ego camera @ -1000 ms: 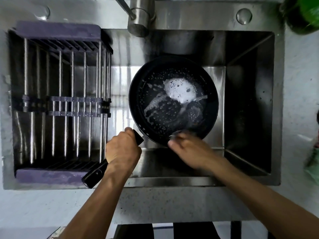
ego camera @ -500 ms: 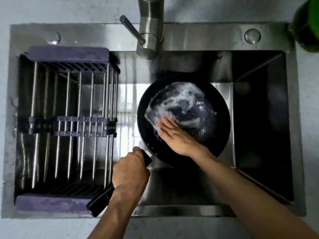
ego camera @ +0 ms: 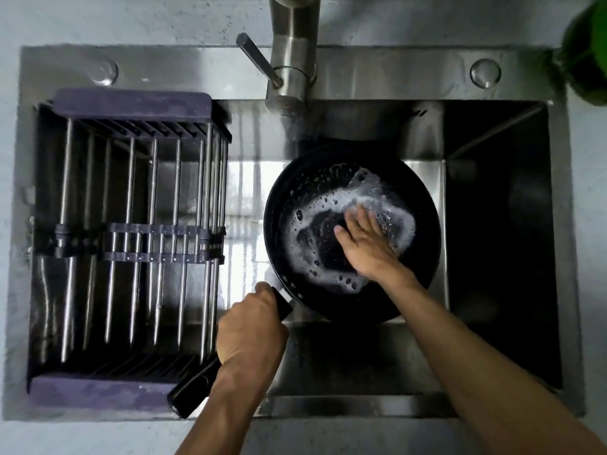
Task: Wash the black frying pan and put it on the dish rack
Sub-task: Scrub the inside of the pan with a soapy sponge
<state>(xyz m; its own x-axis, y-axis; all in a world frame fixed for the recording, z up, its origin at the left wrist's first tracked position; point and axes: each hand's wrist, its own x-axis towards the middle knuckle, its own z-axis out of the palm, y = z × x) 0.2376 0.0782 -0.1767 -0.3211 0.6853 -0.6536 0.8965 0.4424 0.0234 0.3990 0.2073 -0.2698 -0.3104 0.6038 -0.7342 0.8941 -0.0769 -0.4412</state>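
Note:
The black frying pan [ego camera: 289,192] sits in the middle of the steel sink, its inside smeared with white soapy foam. My left hand [ego camera: 249,330] grips the pan's black handle [ego camera: 193,390], which points toward the lower left. My right hand [ego camera: 368,241] lies flat inside the pan with straight fingers pressing on the foamy bottom. The dish rack [ego camera: 131,238], metal bars with purple ends, spans the sink's left part and holds nothing.
The steel faucet [ego camera: 292,57] with its lever stands at the back, above the pan. The sink [ego camera: 345,77] has a deeper dark basin [ego camera: 499,241] on the right. A green object [ego camera: 588,54] sits at the top right corner on the counter.
My right hand moved from the pan's near rim into the pan, then slid from its left side to the right, spreading foam. The left hand kept its grip on the handle.

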